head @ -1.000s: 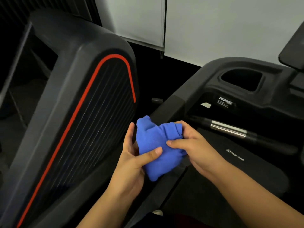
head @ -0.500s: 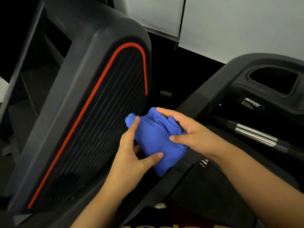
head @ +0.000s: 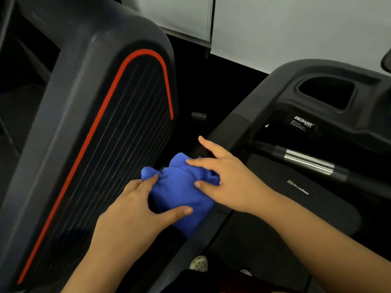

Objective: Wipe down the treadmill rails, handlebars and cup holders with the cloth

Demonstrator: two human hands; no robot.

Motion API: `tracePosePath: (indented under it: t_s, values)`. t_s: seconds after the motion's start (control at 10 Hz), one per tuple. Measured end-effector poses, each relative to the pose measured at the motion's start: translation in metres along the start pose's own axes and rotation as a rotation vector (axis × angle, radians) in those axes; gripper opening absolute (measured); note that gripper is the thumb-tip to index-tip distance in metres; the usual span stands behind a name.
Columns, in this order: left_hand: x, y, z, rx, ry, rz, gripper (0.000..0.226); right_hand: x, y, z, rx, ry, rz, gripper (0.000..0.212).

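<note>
A bunched blue cloth (head: 179, 193) sits between my two hands, low in the middle of the head view, beside the treadmill's left rail (head: 230, 132). My left hand (head: 135, 210) holds it from the left, thumb under its lower edge and fingers against its left end. My right hand (head: 228, 178) rests on its right side with the thumb pressed to the cloth and the forefinger stretched out over the rail. A chrome-banded handlebar (head: 306, 161) and a cup holder (head: 325, 92) lie to the right.
A big dark ribbed panel with a red stripe (head: 101, 127) of a neighbouring machine stands close on the left. The treadmill deck (head: 275, 218) spreads below my right arm. A white wall (head: 296, 28) is behind, and a shoe tip (head: 198, 263) shows at the bottom.
My right hand's fingers have uncurled from over the cloth and spread, the forefinger now pointing up over the rail. The cloth has sunk lower and flatter between my hands.
</note>
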State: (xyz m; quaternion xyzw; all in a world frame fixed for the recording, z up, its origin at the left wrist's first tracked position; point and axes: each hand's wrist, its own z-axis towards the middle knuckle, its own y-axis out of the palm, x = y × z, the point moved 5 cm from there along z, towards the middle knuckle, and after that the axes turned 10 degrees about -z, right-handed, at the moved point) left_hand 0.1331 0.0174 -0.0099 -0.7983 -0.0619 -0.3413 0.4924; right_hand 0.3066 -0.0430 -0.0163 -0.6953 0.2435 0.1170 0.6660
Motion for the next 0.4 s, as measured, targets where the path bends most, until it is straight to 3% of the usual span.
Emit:
tracePosePath:
  t_s: [0.2,0.3,0.4]
  values:
    - [-0.007,-0.010,0.008,-0.082,-0.022,0.027,0.104,-0.002,-0.003,-0.015,0.028,0.003,-0.016,0.055]
    - [-0.012,-0.012,0.013,-0.163,-0.019,0.041,0.111,0.001,-0.009,-0.023,0.054,0.044,0.140,0.053]
    - [-0.008,-0.023,0.014,-0.125,0.008,0.062,0.116,0.004,-0.019,-0.035,0.069,0.065,0.275,0.045]
